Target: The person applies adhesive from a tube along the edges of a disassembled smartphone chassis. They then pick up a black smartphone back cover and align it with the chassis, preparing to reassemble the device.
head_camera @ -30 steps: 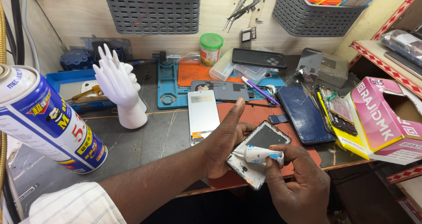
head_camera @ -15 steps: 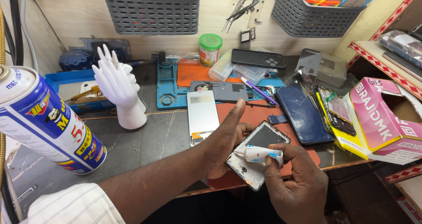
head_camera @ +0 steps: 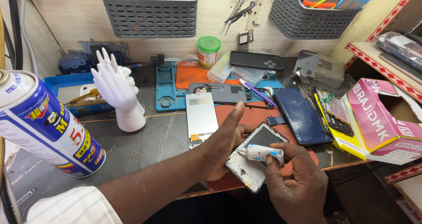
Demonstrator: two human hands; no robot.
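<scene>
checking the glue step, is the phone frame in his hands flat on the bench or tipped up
Tipped up. The left hand props the phone frame at a slant on the bench edge, while the right hand holds a small tube against it.

White glue tube (head_camera: 260,152) with blue stripes; blue-and-white spray can (head_camera: 44,127).

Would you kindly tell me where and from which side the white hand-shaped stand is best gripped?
Grip the white hand-shaped stand low, around its wrist-like base, coming from the front right. It stands upright with thin fingers splayed at the top, a spray can close on the left and a blue tray behind it.
</scene>
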